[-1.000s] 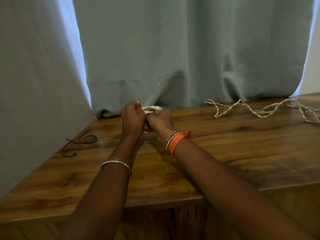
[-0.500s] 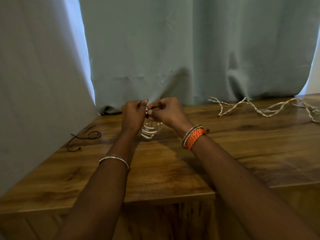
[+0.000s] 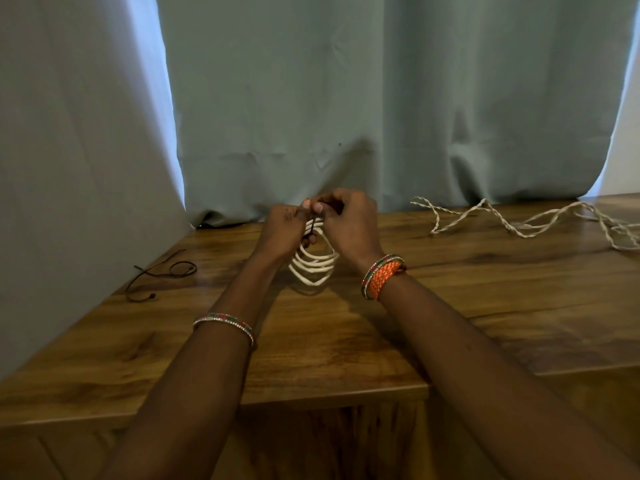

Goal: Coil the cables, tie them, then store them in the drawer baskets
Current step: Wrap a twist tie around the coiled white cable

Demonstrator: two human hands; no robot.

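A coiled white cable (image 3: 313,263) is held above the wooden surface (image 3: 485,306) by the left hand (image 3: 282,230) and right hand (image 3: 349,221), and a dark tie (image 3: 311,225) is pinched at its top. A twisted white cable (image 3: 519,221) is spread out far right, and a dark cord (image 3: 162,271) is seen at left.

From my feed this looks like a room in a home: a wood-grain table (image 3: 485,306) stands against long grey-green curtains (image 3: 346,98), with daylight showing at their edges.
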